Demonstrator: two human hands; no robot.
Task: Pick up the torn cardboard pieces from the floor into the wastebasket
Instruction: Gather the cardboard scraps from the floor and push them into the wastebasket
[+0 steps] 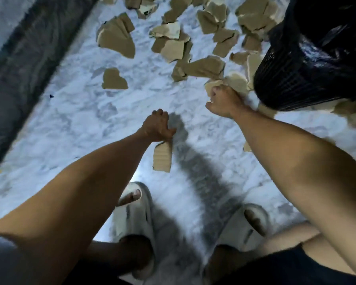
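Observation:
Several torn brown cardboard pieces (173,46) lie scattered over the white marble floor toward the top of the view. My left hand (157,126) is closed on one rectangular cardboard piece (162,157), which hangs below the fingers above the floor. My right hand (224,101) is closed on a pale bunch of cardboard pieces (234,83), right beside the black mesh wastebasket (292,79). The basket stands at the upper right, lined with a black plastic bag (317,38). More cardboard lies around the basket's base.
A dark stone border strip (25,64) runs diagonally along the left. My two feet in white slippers (136,219) stand at the bottom centre. One lone heart-shaped piece (113,80) lies apart at the left of the pile.

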